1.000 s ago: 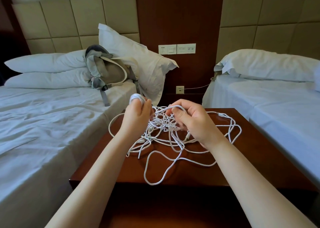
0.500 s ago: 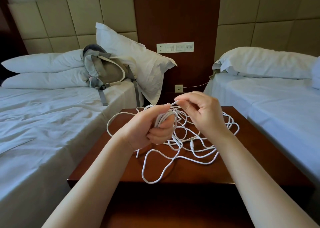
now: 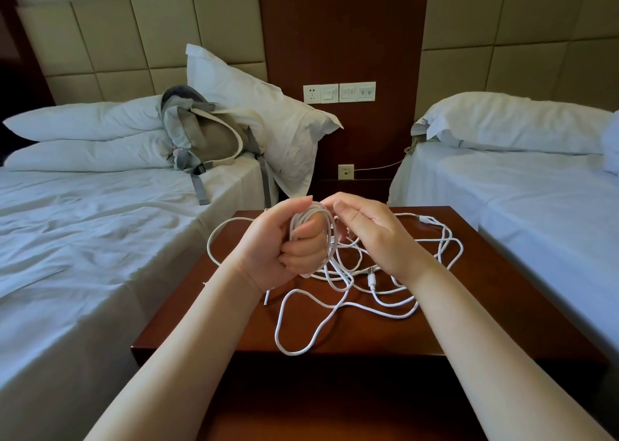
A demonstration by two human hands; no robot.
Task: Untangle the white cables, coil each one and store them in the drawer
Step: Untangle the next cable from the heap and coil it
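A tangle of white cables (image 3: 348, 293) lies spread over the dark wooden nightstand (image 3: 502, 306) between two beds. My left hand (image 3: 284, 243) is raised above it, palm up, and grips a small coil of white cable (image 3: 310, 221) wound round its curled fingers. My right hand (image 3: 371, 236) is close beside it on the right, with thumb and fingertips pinching a strand at the top of the coil. From the coil the cable runs down into the tangle. A white plug end (image 3: 371, 278) lies under my right wrist. No drawer is in view.
A bed with white sheets (image 3: 83, 256) stands to the left, bearing pillows and a grey-beige backpack (image 3: 207, 142). Another bed (image 3: 536, 206) stands to the right. Wall sockets and switches (image 3: 338, 92) sit on the wooden panel behind. One cable loop (image 3: 288, 343) reaches the nightstand's front edge.
My left hand has turned palm up with the coil wound round its fingers. My right hand has carried the strand up and over to the coil's top, drawing cable out of the tangle.
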